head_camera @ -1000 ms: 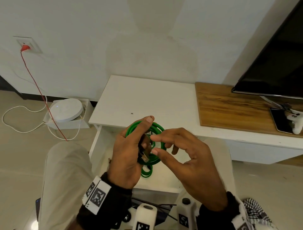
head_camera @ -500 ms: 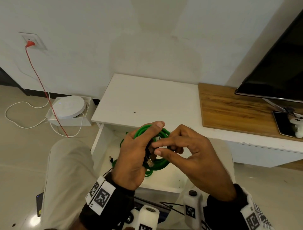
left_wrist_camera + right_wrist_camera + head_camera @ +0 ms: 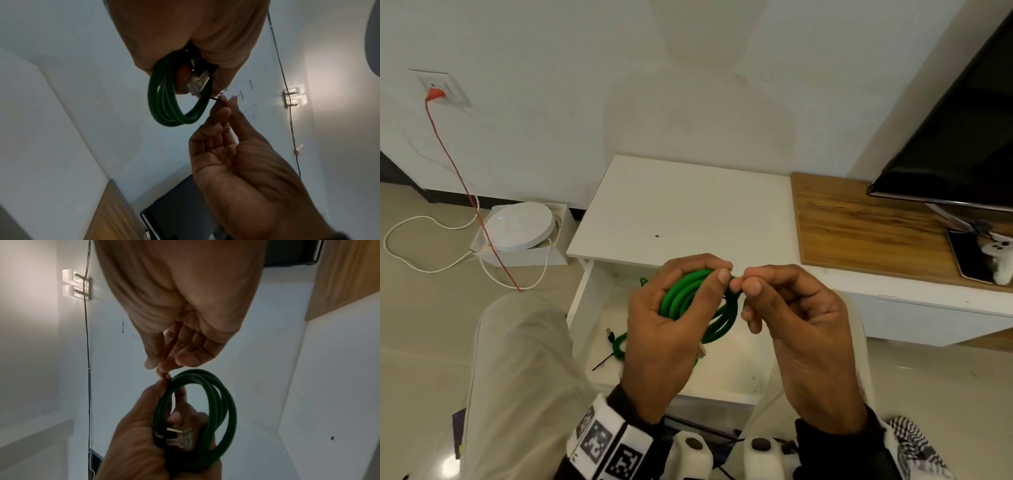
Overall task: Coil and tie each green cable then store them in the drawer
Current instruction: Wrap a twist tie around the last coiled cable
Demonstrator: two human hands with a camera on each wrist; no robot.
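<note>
My left hand [image 3: 681, 308] grips a coiled green cable [image 3: 688, 298] above the open white drawer [image 3: 582, 308]; its clear plug [image 3: 180, 439] lies against the palm. My right hand [image 3: 750, 284] pinches a thin black tie [image 3: 165, 377] at the coil's top, thumb and forefinger meeting the left thumb. The left wrist view shows the coil [image 3: 164, 104] hanging under the left hand, with the tie's end [image 3: 216, 99] held by the right fingertips. A second coiled green cable [image 3: 619, 344] with a black tie [image 3: 602, 361] lies in the drawer, partly hidden by my left hand.
The white cabinet top [image 3: 688, 205] lies behind the drawer, with a wooden top [image 3: 859, 226] to its right under a TV [image 3: 955, 137]. A phone [image 3: 965, 257] and white controller [image 3: 1000, 260] lie there. A white round device [image 3: 520, 226] and a red cord [image 3: 455, 171] are left.
Both hands rose slightly with the coil. My right fingers closed from a loose spread to a pinch on the tie at the coil's top, next to the left thumb.
</note>
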